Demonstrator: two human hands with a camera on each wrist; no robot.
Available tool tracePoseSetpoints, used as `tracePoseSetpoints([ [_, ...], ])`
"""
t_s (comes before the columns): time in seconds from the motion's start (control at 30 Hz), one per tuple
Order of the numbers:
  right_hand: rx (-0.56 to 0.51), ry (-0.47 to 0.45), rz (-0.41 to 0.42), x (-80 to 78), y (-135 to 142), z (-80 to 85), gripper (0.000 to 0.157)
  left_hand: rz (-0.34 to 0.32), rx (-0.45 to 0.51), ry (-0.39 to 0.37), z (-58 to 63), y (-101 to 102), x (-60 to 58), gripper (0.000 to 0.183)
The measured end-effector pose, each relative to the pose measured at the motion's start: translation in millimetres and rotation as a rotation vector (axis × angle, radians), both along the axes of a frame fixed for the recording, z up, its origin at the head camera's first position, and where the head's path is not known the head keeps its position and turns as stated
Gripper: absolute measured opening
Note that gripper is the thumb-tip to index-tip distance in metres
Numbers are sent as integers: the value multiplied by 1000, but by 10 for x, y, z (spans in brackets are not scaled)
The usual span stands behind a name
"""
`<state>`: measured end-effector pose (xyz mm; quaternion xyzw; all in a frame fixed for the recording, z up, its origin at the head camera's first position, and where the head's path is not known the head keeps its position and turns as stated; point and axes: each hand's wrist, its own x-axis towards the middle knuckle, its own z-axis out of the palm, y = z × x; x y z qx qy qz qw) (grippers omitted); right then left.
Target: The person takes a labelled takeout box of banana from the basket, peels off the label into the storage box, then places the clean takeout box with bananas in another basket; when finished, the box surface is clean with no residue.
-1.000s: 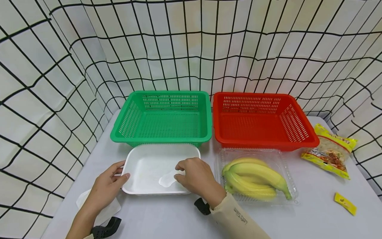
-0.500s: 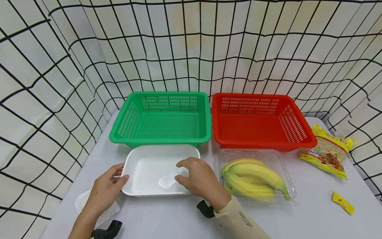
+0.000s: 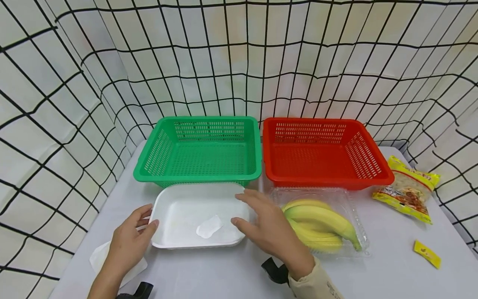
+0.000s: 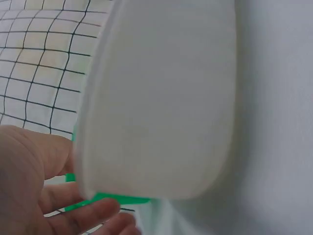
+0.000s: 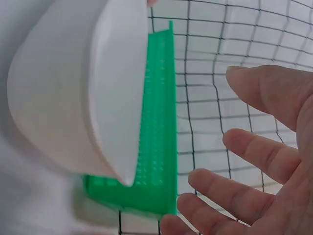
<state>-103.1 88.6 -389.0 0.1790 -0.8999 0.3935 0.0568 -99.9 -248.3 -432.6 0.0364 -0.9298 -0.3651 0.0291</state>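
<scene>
A shallow white foam tray point(image 3: 179, 207) lies in front of the green basket. My left hand point(image 3: 130, 236) grips its left edge, thumb over the rim and fingers along the outer wall; in the left wrist view those fingers point(image 4: 93, 215) show beside the tray's pale outer side. On the tray floor lies a flat, irregular white patch point(image 3: 209, 226) like a torn scrap. Over the tray's right edge hovers my right hand point(image 3: 269, 224), thumb and fingers spread with nothing between them. The right wrist view shows its fingers point(image 5: 234, 196) apart from the tray.
Behind the tray stand a green basket point(image 3: 214, 178) and a red basket point(image 3: 328, 182). Bananas point(image 3: 317, 224) sit in a clear plastic box point(image 3: 356, 216) at the right. Farther right are a yellow snack bag point(image 3: 407, 189) and a small yellow packet point(image 3: 427, 254). White paper point(image 3: 98, 258) lies under the left forearm.
My right hand has drawn back to the right, away from the white patch, and its fingers have spread. The left hand has stayed at the tray's edge.
</scene>
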Motion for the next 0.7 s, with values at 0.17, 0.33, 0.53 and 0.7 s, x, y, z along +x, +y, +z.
tracePoseSetpoints([
  [0.17, -4, -6, -112, 98, 306, 76, 65, -4, 15, 133, 126, 162, 64, 56],
  [0.33, 13, -26, -223, 232, 651, 111, 81, -82, 84, 274, 212, 464, 156, 57],
  [0.53, 27, -63, -351, 370, 1049, 127, 96, -267, 231, 380, 234, 918, 271, 63],
  [0.7, 52, -108, -430, 454, 1379, 51, 103, -431, 281, 350, 170, 1294, 345, 69],
])
